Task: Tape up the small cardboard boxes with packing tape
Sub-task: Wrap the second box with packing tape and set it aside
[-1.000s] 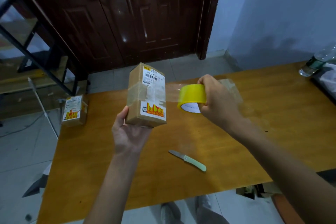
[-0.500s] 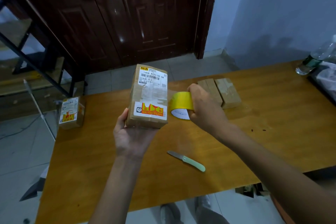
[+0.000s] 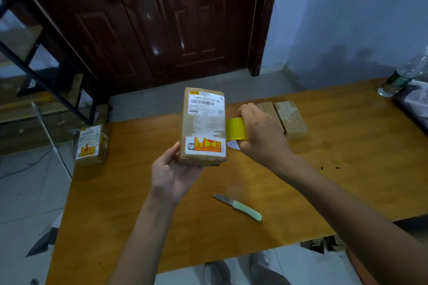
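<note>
- The box point(image 3: 203, 126) stands upright above the desk point(image 3: 347, 180), its lower end cupped in the left hand point(image 3: 172, 174), whose fingers curl round the bottom edge.
- The right hand point(image 3: 261, 133) is clamped round the yellow tape roll point(image 3: 236, 129), which sits hard against the right edge of the box, about level with its middle.
- A glossy band of clear tape point(image 3: 206, 126) already crosses the label face of the box at that same height, so I judge one wrap round the middle is under way, near its close.
- Whether the tape has been cut from the roll cannot be told; it looks joined.
- The knife point(image 3: 238, 207) lies on the desk below and right of the box, untouched, likely wanted for the cut.
- Beyond the right hand, right of the box, two boxes point(image 3: 290, 120) lie side by side on the desk; they look taped, though that is hard to be sure of.
- Left of the box, at the desk's far left corner, another labelled box point(image 3: 90, 144) stands; its state I cannot tell.
- Left to do, as I judge: finish and cut this wrap, then handle any box not yet sealed.
</note>
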